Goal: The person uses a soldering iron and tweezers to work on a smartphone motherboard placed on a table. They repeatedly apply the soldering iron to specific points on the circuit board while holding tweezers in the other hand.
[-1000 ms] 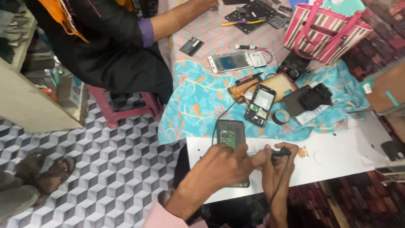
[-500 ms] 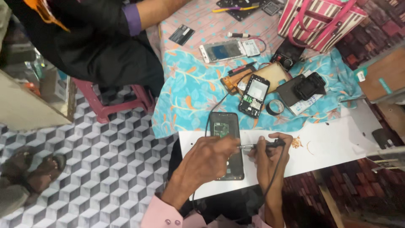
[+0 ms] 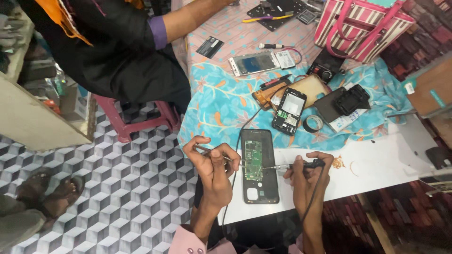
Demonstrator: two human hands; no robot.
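Soldering iron [image 3: 301,165] on opened phone [image 3: 258,165]

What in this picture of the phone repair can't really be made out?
Head view only:
- Where the soldering iron tip meets the green circuit board: too small to tell.
- What the left hand pinches in its thin tweezers: too small.
- The opened phone's small parts: blurred.
- The striped pink bag: top cut off by the frame edge.
- The right hand hides most of its grip on the iron.

A striped pink bag [image 3: 362,26], black tape roll [image 3: 312,123], white phone [image 3: 254,63] and pink stool [image 3: 136,117] sit around a floral blue cloth [image 3: 221,101].
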